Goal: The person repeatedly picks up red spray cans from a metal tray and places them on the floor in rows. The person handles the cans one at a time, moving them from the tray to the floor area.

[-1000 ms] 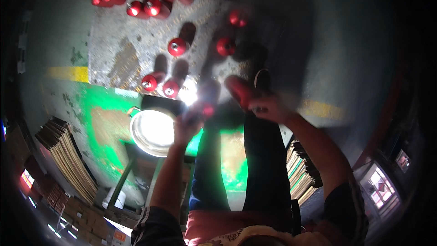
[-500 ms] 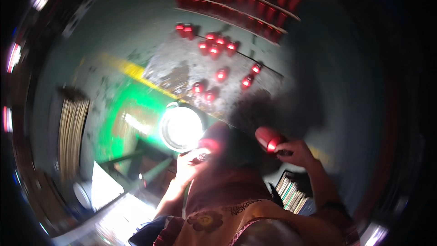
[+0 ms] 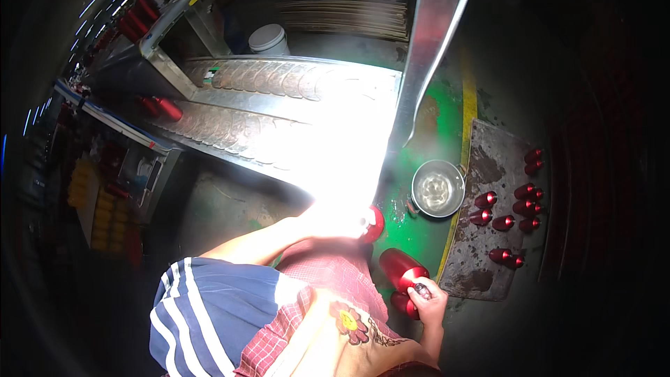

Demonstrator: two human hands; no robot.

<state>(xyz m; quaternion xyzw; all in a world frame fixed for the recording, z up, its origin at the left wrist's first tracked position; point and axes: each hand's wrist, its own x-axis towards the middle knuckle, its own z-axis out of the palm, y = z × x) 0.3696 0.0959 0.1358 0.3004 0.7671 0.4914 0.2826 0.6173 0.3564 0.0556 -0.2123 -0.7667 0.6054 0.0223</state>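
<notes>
Transport seems in hand, steadiness needed next. Right hand (image 3: pixel 430 304) clutches a cylindrical metallic-red bottle (image 3: pixel 402 267); glare hides whether left hand (image 3: pixel 342 216) grips.

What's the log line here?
left hand: red bottle | right hand: second bottle, by neck; third bottle beside | pot: green floor | slab: more bottles

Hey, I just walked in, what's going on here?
A person's left hand holds a red bottle near the end of a brightly lit slatted conveyor, though glare washes out the fingers. Their right hand grips another bottle by its neck, with one more right beside it. A metal pot sits on the green floor, and several red bottles are on a grey board to the right.
</notes>
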